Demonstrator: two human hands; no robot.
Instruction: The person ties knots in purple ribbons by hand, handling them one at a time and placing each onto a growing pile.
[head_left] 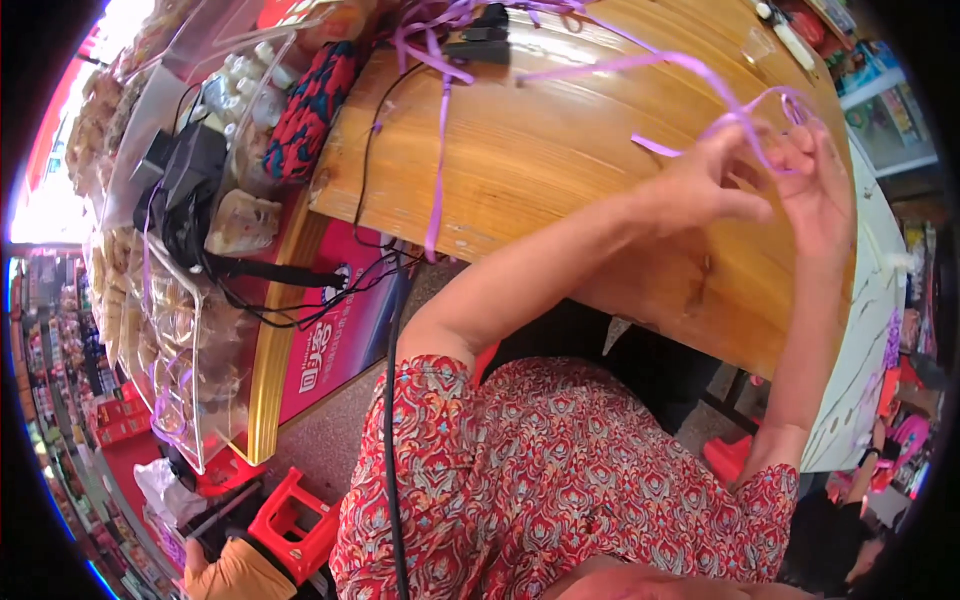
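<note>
Both my hands are raised over the right part of a wooden table (pixel 540 120), close together. A thin purple ribbon (pixel 690 62) runs across the table and loops around their fingertips. My left hand (pixel 725 172) has its fingers curled at the ribbon, with the thumb held apart below. The fingers of my right hand (pixel 815 185) are bent around a small loop of the same ribbon. Part of the grip is hidden behind the fingers. Another purple ribbon (pixel 438 170) hangs over the table's near left edge from a tangle at the far side.
A black clip-like object (pixel 485 40) lies on the far table. Black cables (pixel 290 320) trail from a dark device (pixel 190 170) on a clear display case (pixel 195 400) at left. Red stools (pixel 295 525) and another person's orange-clothed part (pixel 240 572) are lower left. A white marbled surface (pixel 850 380) is right.
</note>
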